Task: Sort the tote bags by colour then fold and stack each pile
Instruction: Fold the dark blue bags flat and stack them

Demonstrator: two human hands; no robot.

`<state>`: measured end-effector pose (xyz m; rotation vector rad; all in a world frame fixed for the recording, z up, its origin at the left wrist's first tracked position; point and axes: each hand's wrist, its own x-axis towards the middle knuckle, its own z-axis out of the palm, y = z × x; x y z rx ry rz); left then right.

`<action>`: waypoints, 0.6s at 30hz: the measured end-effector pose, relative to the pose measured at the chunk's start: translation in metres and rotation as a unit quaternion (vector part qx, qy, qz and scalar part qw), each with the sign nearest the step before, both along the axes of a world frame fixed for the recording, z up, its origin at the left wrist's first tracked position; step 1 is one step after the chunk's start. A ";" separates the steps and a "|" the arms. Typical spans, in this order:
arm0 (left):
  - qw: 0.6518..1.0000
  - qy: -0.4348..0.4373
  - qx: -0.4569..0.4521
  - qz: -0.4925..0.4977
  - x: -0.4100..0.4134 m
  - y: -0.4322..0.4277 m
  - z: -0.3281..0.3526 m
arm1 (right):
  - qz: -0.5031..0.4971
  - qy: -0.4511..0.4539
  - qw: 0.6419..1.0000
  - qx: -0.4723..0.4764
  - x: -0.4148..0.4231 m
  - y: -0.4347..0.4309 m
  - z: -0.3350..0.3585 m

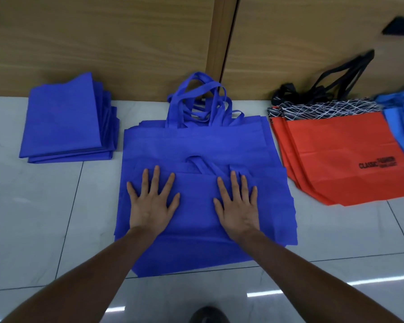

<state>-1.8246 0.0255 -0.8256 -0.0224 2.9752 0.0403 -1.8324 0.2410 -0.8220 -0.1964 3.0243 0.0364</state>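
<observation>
Both the left hand (151, 201) and the right hand (238, 203) lie flat with fingers spread on the top blue bag (196, 229), which sits on the unfolded blue pile (196, 141) mid-floor by the wooden wall (103, 43). The colours look sorted already, so this seems to be the folding step, with the bag being pressed smooth. Next, I judge, it needs folding over and carrying to the folded blue stack (63, 120) at the left, while the red bags (341, 159) at the right wait.

An indoor room, kind unclear: glossy floor tiles (33, 217) meeting wood-veneer panels (103, 43).
</observation>
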 end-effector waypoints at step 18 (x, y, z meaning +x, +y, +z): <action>0.998 0.015 0.066 -0.004 -0.005 -0.013 0.031 | -0.115 0.086 0.969 -0.202 -0.030 0.011 0.063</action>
